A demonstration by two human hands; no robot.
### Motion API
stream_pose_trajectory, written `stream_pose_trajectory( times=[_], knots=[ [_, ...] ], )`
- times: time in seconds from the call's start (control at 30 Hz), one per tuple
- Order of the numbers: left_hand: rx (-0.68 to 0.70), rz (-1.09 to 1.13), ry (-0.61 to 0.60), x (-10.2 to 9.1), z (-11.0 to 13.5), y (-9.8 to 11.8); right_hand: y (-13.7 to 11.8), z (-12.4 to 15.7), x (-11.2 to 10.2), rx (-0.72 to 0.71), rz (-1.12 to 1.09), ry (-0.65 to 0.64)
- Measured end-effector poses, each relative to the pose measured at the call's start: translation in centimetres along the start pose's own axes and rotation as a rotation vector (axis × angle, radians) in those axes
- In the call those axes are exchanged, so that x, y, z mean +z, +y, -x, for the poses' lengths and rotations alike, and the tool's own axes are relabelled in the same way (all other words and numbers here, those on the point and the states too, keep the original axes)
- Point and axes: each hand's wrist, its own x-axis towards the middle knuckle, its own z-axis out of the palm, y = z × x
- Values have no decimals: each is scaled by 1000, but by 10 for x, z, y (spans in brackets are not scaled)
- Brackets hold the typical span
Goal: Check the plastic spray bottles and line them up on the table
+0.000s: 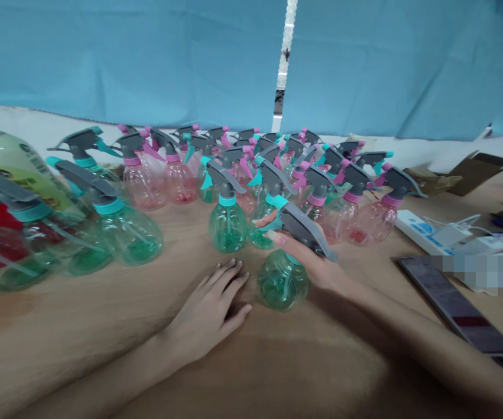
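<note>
My right hand (316, 262) is wrapped round the neck of a green spray bottle (280, 285) with a grey and turquoise trigger head. This bottle is slightly tilted at the front of the group; whether its base touches the table I cannot tell. To its left, my left hand (212, 308) lies flat on the wooden table (251, 378), fingers stretched out and holding nothing. Just beyond the fingertips stands another green spray bottle (228, 227). Several pink spray bottles (144, 189) and green ones crowd together behind.
More green spray bottles (131, 235) stand at the left, before a large pale jug (20, 169). On the right lie a phone (456, 302), a white power strip (421, 230) with cables and an open cardboard box (474, 174). Blue cloth (146, 58) covers the wall behind.
</note>
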Motion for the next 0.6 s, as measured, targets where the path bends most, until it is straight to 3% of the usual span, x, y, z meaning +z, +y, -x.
stream_pose_trajectory(
  times=[0.6],
  knots=[
    [-1, 24, 13, 0, 1, -1, 0, 1, 0, -13, 32, 23]
  ],
)
